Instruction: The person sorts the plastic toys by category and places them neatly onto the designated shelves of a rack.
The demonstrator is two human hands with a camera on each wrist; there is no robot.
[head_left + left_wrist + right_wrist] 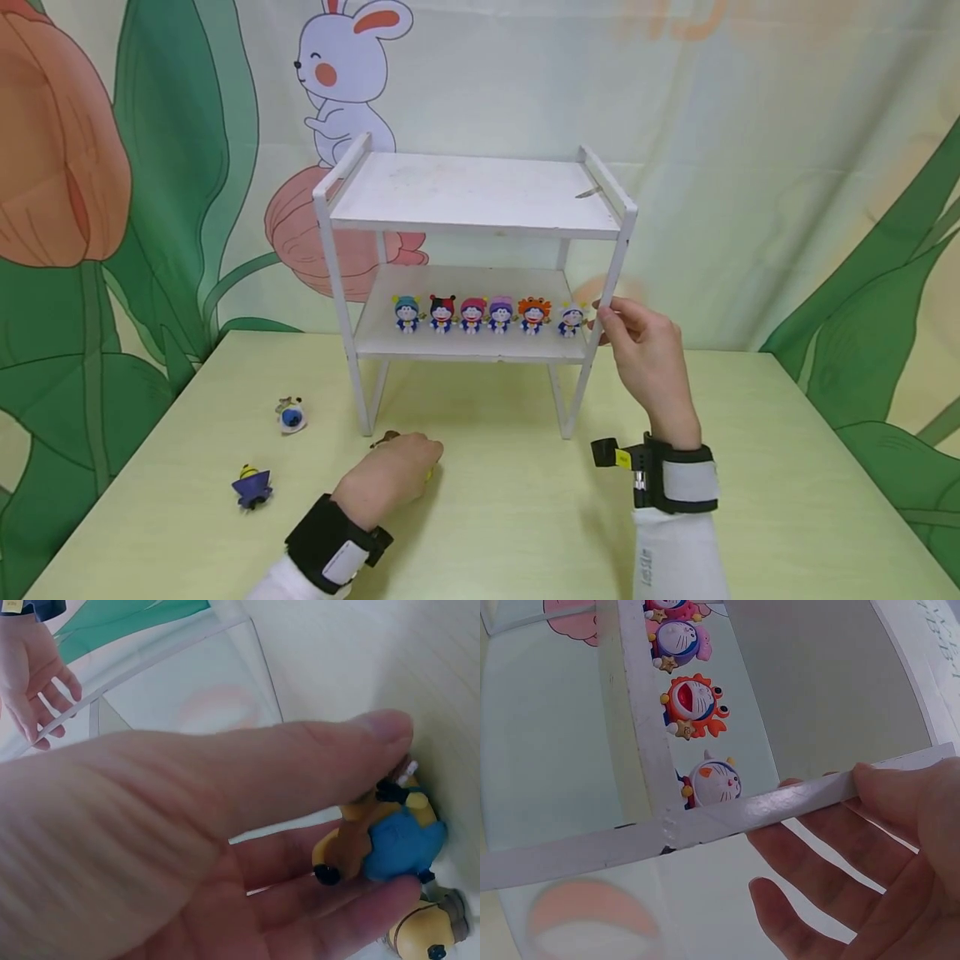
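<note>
My left hand is low over the table in front of the shelf's left side. In the left wrist view its thumb and fingers pinch a yellow-and-blue Minion figurine with a brown guitar-like part. A second Minion figurine lies right beside it, partly cut off by the frame. My right hand holds the right front post of a white two-tier shelf, thumb on one side and fingers on the other. Just inside that post sits a white-hooded figurine.
On the lower tier stands a row of several Doraemon-like figurines, among them an orange crab-hat one and a teal-hat one. Left on the table lie a blue-and-white figurine and a purple-caped one.
</note>
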